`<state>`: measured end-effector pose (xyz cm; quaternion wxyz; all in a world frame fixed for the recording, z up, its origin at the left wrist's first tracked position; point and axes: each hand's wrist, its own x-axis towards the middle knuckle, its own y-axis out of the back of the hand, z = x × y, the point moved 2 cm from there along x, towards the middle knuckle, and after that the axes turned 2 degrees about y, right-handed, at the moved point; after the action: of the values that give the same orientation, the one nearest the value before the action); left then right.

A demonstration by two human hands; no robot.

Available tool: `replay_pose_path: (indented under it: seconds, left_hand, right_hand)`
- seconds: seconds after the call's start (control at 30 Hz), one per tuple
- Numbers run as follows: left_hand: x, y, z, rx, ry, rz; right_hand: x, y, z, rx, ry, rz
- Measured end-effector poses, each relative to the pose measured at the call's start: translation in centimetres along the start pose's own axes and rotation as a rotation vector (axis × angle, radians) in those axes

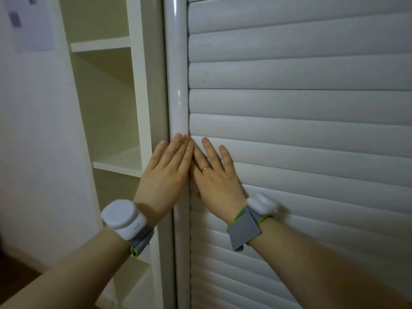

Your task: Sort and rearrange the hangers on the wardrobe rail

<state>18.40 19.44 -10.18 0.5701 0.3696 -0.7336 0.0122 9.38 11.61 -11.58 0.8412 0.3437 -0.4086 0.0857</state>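
Pressing flat, fingers straight: left hand (166, 172) on rounded white door frame (177, 85), right hand (215, 175) on white slatted wardrobe door (301, 103), fingertips touching

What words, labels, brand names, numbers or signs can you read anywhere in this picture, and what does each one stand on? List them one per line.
No text can be read here.
Paper sheet on the wall, upper left: grey marks only, too blurred to read.
White wrist devices and: no legible marking.
Slatted wardrobe door and its white frame post: no lettering shows.
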Motion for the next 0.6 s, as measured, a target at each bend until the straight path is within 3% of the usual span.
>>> replay_pose_path:
  seconds: [0.3,0.4,0.47,0.6]
  left_hand:
    - [-0.1,-0.2,0.0,-0.117,0.045,0.020]
    - [0.1,0.2,-1.3,-0.118,0.043,0.072]
    - [0.4,0.5,-2.3,-0.090,0.026,0.098]
    - [0.3,0.3,-3.2,-0.062,-0.003,0.072]
  right_hand:
    - [-0.2,-0.9,-0.2,-0.104,0.074,0.047]
    - [0.3,-1.2,-0.6,-0.156,0.433,0.147]
    - [0.9,-1.4,-0.8,-0.213,0.642,0.112]
    - [2.2,-1.6,-2.0,-0.351,0.716,-0.042]
